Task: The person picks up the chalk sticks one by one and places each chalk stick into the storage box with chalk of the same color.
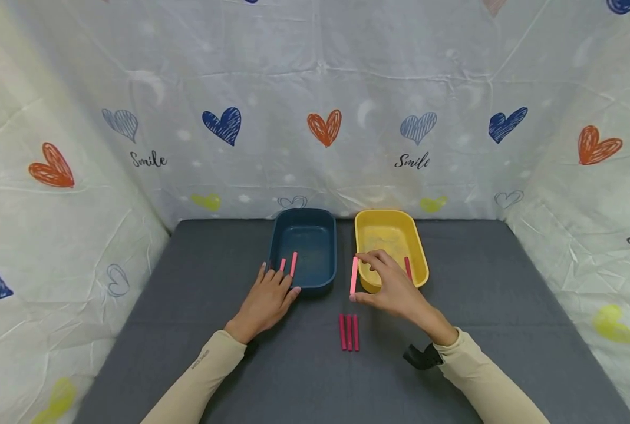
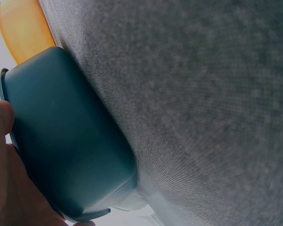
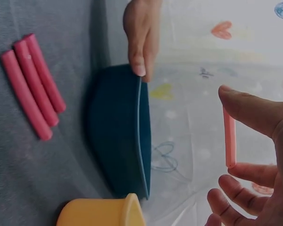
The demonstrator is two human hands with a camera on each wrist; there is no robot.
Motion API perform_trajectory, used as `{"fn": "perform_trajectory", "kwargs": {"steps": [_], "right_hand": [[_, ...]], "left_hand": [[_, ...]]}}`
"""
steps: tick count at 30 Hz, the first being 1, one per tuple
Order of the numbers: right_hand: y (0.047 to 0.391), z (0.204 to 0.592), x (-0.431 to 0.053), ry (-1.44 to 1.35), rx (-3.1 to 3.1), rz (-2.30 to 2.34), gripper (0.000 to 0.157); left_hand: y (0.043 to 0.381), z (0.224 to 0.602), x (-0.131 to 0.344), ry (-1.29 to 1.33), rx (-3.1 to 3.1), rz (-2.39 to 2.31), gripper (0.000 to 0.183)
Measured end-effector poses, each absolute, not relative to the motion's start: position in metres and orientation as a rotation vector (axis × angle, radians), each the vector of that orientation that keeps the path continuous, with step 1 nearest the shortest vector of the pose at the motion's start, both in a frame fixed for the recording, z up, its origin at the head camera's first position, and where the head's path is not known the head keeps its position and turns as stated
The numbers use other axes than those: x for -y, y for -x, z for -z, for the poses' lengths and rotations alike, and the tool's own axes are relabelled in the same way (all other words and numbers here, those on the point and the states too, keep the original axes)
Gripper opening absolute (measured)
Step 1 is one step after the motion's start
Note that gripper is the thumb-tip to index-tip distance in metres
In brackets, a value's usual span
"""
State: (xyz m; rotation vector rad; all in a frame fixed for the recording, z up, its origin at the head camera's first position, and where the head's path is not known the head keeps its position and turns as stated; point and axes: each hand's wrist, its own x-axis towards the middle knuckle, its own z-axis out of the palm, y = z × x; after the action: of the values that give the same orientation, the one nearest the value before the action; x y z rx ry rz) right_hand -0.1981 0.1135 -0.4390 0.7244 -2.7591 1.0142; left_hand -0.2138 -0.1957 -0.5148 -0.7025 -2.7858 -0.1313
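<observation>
My right hand holds a light pink stick by its two ends, between thumb and index finger, as the right wrist view also shows. It is raised in front of the yellow bin's near left corner. The other fingers are spread apart. At the near left corner of the dark blue bin, my left hand grips the rim. Two light pink sticks lean inside that bin, partly hidden by the fingers. A dark pink stick lies in the yellow bin, partly behind my right hand.
Three dark pink sticks lie side by side on the grey cloth, in front of the gap between the bins. A printed curtain hangs behind the table and along its sides. A black strap hangs at my right wrist.
</observation>
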Motion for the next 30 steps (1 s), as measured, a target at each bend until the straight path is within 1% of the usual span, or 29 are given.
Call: {"fn": "perform_trajectory", "kwargs": {"steps": [10, 24, 30], "right_hand": [[0.220, 0.431, -0.095, -0.721, 2.749, -0.992, 0.082], [0.243, 0.436, -0.074, -0.611, 2.814, -1.056, 0.081], [0.253, 0.436, -0.066, -0.617, 2.834, -1.103, 0.082]], "left_hand": [[0.215, 0.514, 0.196, 0.706, 2.751, 0.158, 0.029], [0.211, 0.512, 0.195, 0.682, 2.779, 0.172, 0.032], [0.211, 0.512, 0.195, 0.686, 2.774, 0.169, 0.033]]}}
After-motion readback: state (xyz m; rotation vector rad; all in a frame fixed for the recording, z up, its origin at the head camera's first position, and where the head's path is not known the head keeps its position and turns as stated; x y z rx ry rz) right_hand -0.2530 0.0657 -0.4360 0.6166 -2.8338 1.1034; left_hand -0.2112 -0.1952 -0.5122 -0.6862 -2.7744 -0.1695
